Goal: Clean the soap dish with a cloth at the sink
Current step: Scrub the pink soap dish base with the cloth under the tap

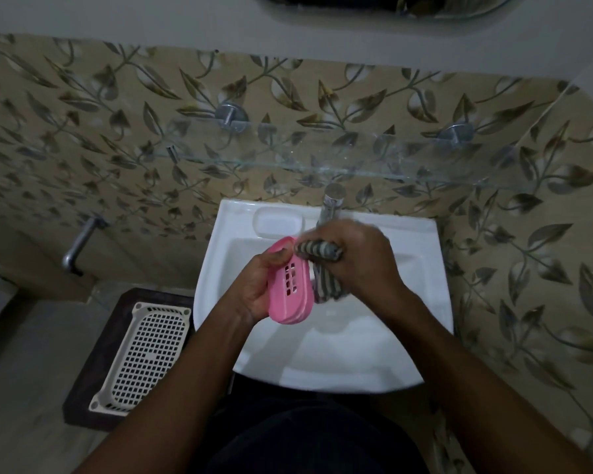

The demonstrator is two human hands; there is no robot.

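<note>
Over the white sink (374, 357) my left hand (254, 285) grips a pink oval soap dish (290, 295) with a slotted bottom, tilted on its side. My right hand (360, 258) is closed on a grey striped cloth (319, 251), pressed against the dish's upper right edge. Part of the cloth hangs down behind the dish. Both hands are held above the basin, just in front of the tap (331, 203).
A glass shelf (322, 159) juts from the leaf-patterned tiled wall above the tap. A moulded soap recess (276, 222) sits on the sink's back rim. To the left, a wall tap (79, 244) sticks out over a floor drain with a white plastic grate (144, 354).
</note>
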